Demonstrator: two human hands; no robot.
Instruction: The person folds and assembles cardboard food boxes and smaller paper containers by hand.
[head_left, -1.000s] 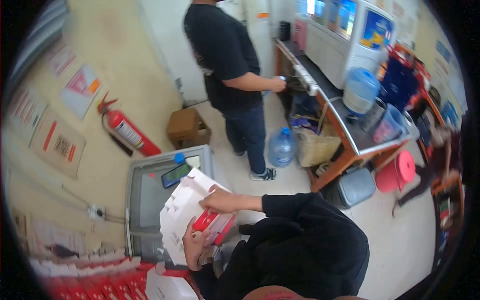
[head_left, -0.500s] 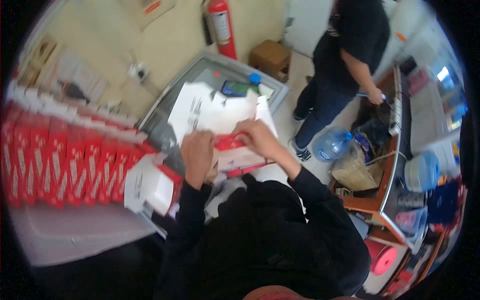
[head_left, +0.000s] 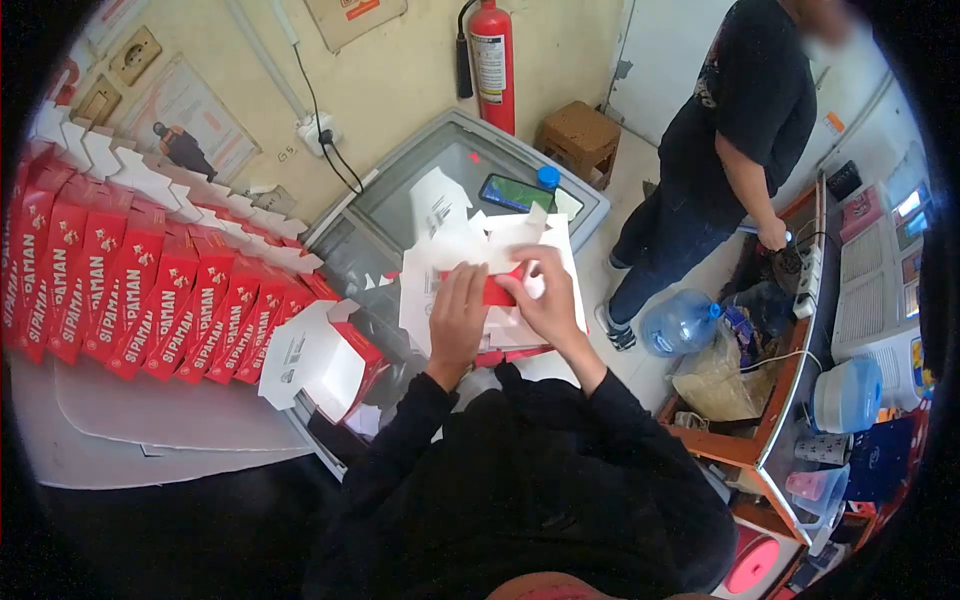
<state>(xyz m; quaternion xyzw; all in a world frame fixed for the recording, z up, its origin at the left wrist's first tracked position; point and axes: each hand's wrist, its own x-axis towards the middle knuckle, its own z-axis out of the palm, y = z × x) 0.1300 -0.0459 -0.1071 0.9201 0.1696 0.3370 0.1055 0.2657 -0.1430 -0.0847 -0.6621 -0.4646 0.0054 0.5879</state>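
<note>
A partly folded red-and-white cardboard box (head_left: 425, 290) lies before me on the grey chest lid, its white inner side and flaps facing up. My left hand (head_left: 460, 312) grips the box's near left part, fingers together and pressed on the card. My right hand (head_left: 546, 300) pinches a red flap (head_left: 497, 291), thumb in front and fingers curled over the top. To the left, an opened-up box (head_left: 322, 362) with a white inside stands tilted by my left sleeve. Beyond it a row of red printed boxes (head_left: 130, 290) leans side by side, their white flaps raised.
A phone (head_left: 515, 193) and a blue cap (head_left: 548, 176) are on the grey lid (head_left: 430, 150). A fire extinguisher (head_left: 493, 70) hangs behind. At right, a person (head_left: 740, 130) stands near a water jug (head_left: 680, 322) and a cluttered desk (head_left: 765, 420).
The view has shifted, so the scene sits further right and is sharper. My left hand has turned, its fingers now lying over the box; my right thumb presses the red flap.
</note>
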